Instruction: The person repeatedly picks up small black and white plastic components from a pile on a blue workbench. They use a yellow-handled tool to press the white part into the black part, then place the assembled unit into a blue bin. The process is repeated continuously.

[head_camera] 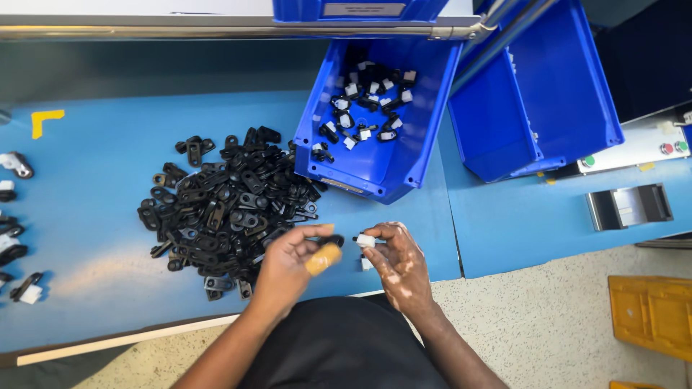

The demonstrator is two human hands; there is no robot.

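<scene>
I see a small white clip (365, 240) pinched in the fingertips of my right hand (401, 263), low in the frame near centre. Just at its nine o'clock, my left hand (292, 261) is closed on a black plastic bracket (330, 240), thumb (wearing a tan finger cot) pressed over it. The two parts are held end to end and close together, apparently so the white one lines up with the black one; whether they touch yet I cannot tell.

At ten o'clock from the hands lies a loose heap of black brackets (227, 205), kept within easy reach of the left hand. At twelve o'clock a tilted blue bin (375, 166) holds black pieces with white clips fitted, its open mouth facing me. A second blue bin (533, 108), seemingly empty, sits at two o'clock. More such pieces (16, 230) lie at the far nine o'clock edge.

The blue worktop (94, 187) is matte, with a yellow corner mark (45, 120). A metal rail (231, 32) runs across the top, a grey control box (634, 148) sits at three o'clock, and speckled floor (548, 324) shows below.
</scene>
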